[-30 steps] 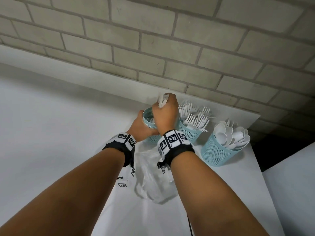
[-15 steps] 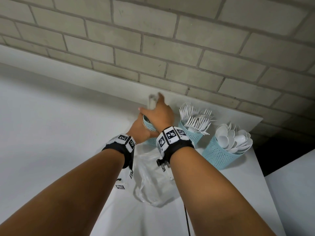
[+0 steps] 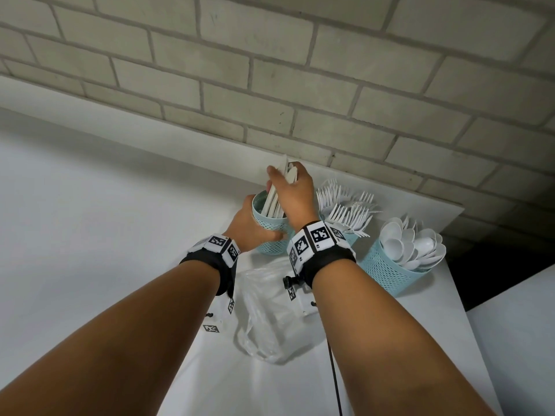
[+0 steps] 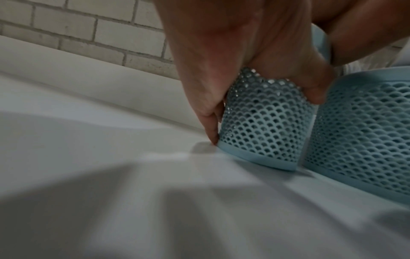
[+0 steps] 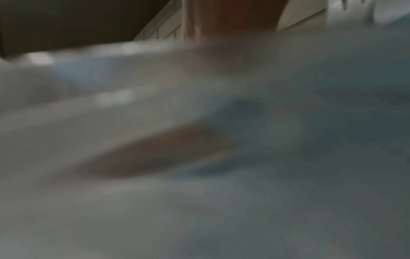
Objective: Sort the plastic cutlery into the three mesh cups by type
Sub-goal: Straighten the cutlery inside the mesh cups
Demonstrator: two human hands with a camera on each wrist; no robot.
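Where the head view centres, the right hand (image 3: pixel 295 195) is curled around a bundle of white knives (image 3: pixel 274 201). Their lower ends stand inside the knife cup (image 3: pixel 270 249), leftmost of three teal mesh cups along the back of the white table (image 3: pixel 90 235). The left hand (image 3: pixel 249 226) wraps that cup's side from the left. Just right of it the fork cup (image 3: pixel 350 240), partly hidden by the right wrist, bristles with forks (image 3: pixel 345 205). At centre right the spoon cup (image 3: pixel 390 274) is packed with spoons (image 3: pixel 411 247). A crumpled clear plastic bag (image 3: pixel 270 313) lies below the cups, between the forearms.

From the left wrist, the left hand (image 4: pixel 221 52) fills the upper centre, thumb and fingers clamped on the knife cup (image 4: pixel 266 122). The cup sits flat on the table (image 4: pixel 111 157), just beside the fork cup (image 4: pixel 366 131) at the right edge.

From the right wrist all is blur: skin tones at top centre, pale tines of the forks (image 5: pixel 355 10) at upper right. The grip cannot be read there.
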